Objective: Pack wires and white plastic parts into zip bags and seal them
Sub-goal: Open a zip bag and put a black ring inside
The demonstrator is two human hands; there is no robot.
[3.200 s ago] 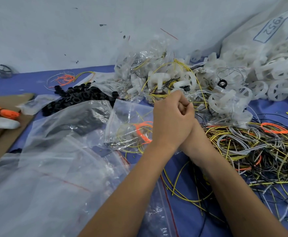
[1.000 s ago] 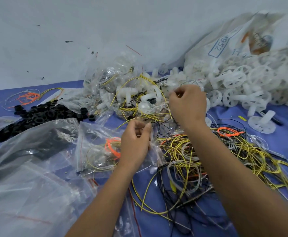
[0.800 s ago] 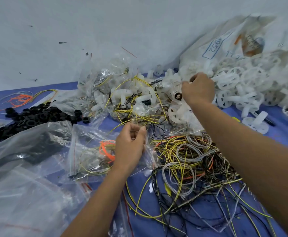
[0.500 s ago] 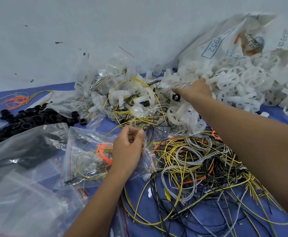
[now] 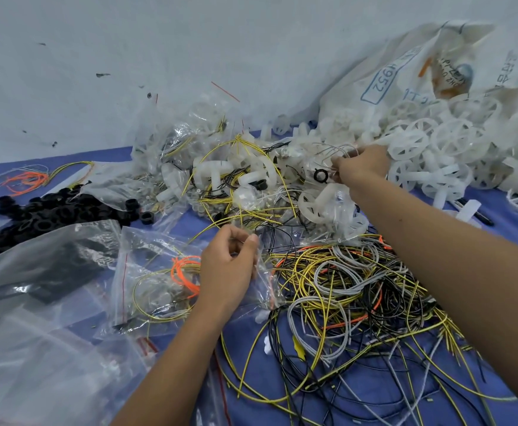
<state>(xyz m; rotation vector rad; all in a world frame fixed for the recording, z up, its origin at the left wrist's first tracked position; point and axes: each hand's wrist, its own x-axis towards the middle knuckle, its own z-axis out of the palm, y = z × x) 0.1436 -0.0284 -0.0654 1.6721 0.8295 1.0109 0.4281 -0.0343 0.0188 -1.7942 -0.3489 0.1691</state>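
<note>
far left: loose orange and yellow wire loops (image 5: 21, 179) on the blue table (image 5: 282, 404), near the wall
black rings (image 5: 51, 210): pile on the table, left of centre, some spilling toward the packed bags
empty zip bags (image 5: 36, 348): clear, overlapping, cover the lower left
zip bag (image 5: 156, 284): clear, red seal line, lies flat just left of the left hand; yellow and orange wire coils inside
left hand (image 5: 227, 269): fingers curled, thumb and fingertips pinching the zip bag's right edge
packed bags (image 5: 190, 155): heap at centre back against the wall, white parts and yellow wires mixed in
wire pile (image 5: 353, 290): yellow, grey, black, orange, tangled on the table between the two forearms and to the front
right hand (image 5: 362, 169): reached far back, fingers curled, pinching thin grey wires (image 5: 339, 149) at the edge of the white parts; a black ring (image 5: 321, 175) sits just beside its fingertips
white plastic parts (image 5: 442, 152): wheel-shaped, big heap at right
sack (image 5: 405, 72): white, printed, behind the heap
</note>
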